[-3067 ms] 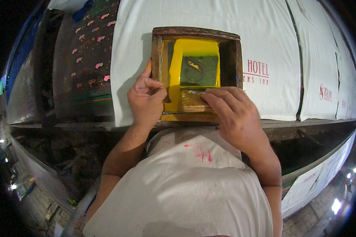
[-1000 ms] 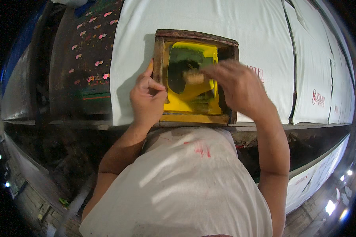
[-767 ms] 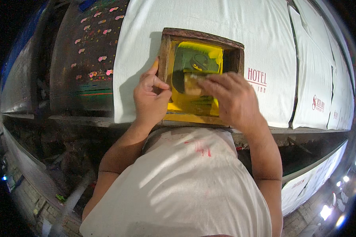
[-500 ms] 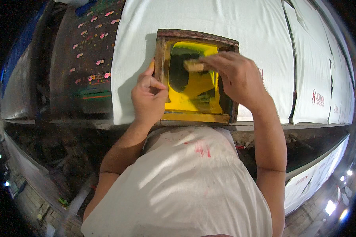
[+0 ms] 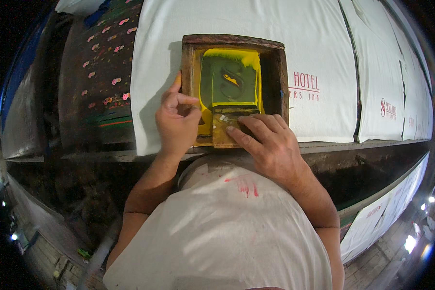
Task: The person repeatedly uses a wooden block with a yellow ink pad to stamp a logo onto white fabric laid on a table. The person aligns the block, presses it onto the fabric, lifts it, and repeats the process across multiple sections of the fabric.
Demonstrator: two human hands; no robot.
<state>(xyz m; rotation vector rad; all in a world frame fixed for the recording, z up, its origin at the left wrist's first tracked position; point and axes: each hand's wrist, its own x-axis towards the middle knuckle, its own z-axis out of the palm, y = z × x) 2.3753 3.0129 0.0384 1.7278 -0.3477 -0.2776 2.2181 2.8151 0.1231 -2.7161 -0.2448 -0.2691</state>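
A wooden screen frame [image 5: 233, 40] lies on white cloth [image 5: 319, 38]. Inside it is green mesh [image 5: 216, 72] with a curved dark design and a small yellow patch, bordered by yellow ink, thickest along the top. My left hand [image 5: 176, 113] is closed on the frame's left side, one finger stretched up along its outer face. My right hand [image 5: 268, 142] holds a flat wooden squeegee [image 5: 221, 135] at the near end of the frame, fingertips pressed on its face, the blade lying across the lower edge of the green area.
More white cloths [image 5: 381, 72] with red printing lie to the right. A dark board [image 5: 96, 82] with pink shapes is at the left, blue material [image 5: 26, 67] beyond it. The bench's front edge [image 5: 72, 154] crosses below, a dark gap and lower white cloth beneath.
My right hand has drawn the squeegee down toward me from the middle of the frame, leaving the green mesh and its design visible. My left hand still grips the frame.
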